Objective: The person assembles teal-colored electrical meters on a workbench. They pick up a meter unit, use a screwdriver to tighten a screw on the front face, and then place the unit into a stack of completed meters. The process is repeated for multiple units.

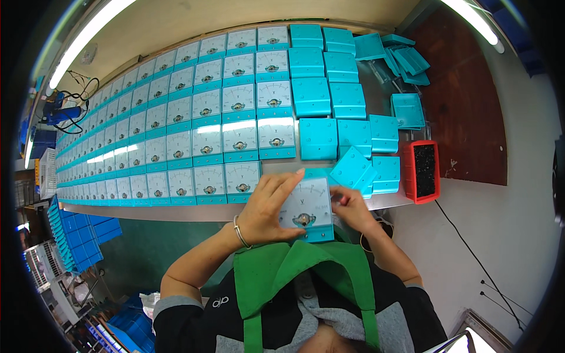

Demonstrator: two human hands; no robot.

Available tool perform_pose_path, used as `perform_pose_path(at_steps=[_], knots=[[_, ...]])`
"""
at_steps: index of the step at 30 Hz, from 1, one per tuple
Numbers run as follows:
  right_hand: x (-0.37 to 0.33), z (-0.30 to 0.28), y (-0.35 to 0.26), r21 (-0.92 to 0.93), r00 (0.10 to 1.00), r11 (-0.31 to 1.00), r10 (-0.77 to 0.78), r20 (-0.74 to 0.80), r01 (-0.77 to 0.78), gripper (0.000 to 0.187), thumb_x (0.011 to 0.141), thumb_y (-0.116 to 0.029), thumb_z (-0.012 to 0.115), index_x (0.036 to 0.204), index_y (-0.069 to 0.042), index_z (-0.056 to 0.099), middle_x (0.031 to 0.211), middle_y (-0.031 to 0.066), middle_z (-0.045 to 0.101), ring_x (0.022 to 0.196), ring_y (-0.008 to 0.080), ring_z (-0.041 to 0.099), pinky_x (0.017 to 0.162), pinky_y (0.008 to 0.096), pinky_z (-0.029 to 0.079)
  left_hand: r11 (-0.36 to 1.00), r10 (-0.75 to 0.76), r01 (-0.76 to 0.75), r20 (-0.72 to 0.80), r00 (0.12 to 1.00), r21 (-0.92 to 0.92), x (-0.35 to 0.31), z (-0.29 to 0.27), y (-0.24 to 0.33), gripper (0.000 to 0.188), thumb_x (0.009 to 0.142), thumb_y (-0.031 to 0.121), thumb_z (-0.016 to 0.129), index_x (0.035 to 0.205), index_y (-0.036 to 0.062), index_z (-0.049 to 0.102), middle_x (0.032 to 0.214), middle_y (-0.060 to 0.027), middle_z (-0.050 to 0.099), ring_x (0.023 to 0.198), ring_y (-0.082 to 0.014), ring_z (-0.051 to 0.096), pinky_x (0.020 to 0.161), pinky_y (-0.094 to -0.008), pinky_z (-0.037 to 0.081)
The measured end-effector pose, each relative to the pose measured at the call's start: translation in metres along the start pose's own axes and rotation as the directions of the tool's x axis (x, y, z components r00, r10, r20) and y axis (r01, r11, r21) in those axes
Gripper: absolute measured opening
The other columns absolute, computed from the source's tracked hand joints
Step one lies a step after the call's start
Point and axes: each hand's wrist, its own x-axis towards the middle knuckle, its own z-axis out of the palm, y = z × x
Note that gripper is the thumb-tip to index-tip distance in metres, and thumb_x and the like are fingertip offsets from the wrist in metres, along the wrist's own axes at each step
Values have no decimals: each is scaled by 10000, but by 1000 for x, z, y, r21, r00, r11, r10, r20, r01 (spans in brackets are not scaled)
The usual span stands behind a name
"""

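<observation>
The left hand grips a meter by its left side, the thumb along the lower edge and the fingers reaching up toward the top corner. The meter is in front of the person's chest, at the near edge of the worktop, face up and slightly turned; whether it rests on anything cannot be told. Its face is white, with a curved scale above a round metallic fitting and a teal strip with small screws below. The right hand is at the meter's right edge, fingers curled and blurred; whether it holds something cannot be told.

The step in hand looks like close work on the side of this one meter, the left hand steadying and the right hand working. The next move there would seem to call for a firm, level left grip and light right fingers, without pressure on the face.

Just beyond the meter, a teal cover lies askew over its neighbours; more covers sit in columns behind it. Right of these is a red bin of small black pieces. To the left, finished-looking meters fill the worktop in long, close rows. Further out, teal trays are piled at the far right, and blue crates stand at lower left.
</observation>
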Motion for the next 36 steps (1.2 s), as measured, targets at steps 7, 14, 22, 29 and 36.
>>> perform_pose_path(at_steps=[7,14,22,29,36], knots=[[-11,34,3,340,925,918,-296,240,205,221,800,-85,723,1014,-38,688,977,39,700,886,95,626,787,273,511,1000,18,-17,16,1000,-16,-8,-2,14,1043,511,257,891,1386,18,377,1247,-180,495,1107,-350,480,954,-442,395],[-6,40,9,361,919,903,-325,223,231,207,808,-92,714,1008,-44,691,976,35,702,891,113,638,794,274,509,999,23,-23,6,1000,-38,-11,-3,11,1022,505,259,892,1372,23,405,1232,-171,508,1103,-347,486,955,-437,395],[-4,42,11,375,912,895,-341,229,241,210,806,-95,713,1007,-38,690,1005,39,697,921,118,635,813,282,503,998,22,-21,16,1000,-57,-12,-3,10,1022,501,264,894,1369,21,411,1225,-166,511,1108,-339,485,957,-425,394],[0,38,14,336,898,904,-358,257,264,231,795,-68,711,1022,-37,685,1017,50,696,931,123,633,820,288,502,997,35,-33,19,999,-68,-9,-1,11,1006,513,273,893,1363,23,415,1241,-172,502,1121,-344,479,968,-428,386],[-3,35,13,333,901,905,-356,248,266,250,803,-84,705,1045,-31,673,1002,53,698,936,129,633,820,290,503,998,27,-26,26,999,-54,-8,3,11,1005,516,282,892,1362,25,416,1256,-179,491,1129,-349,477,975,-432,381]])
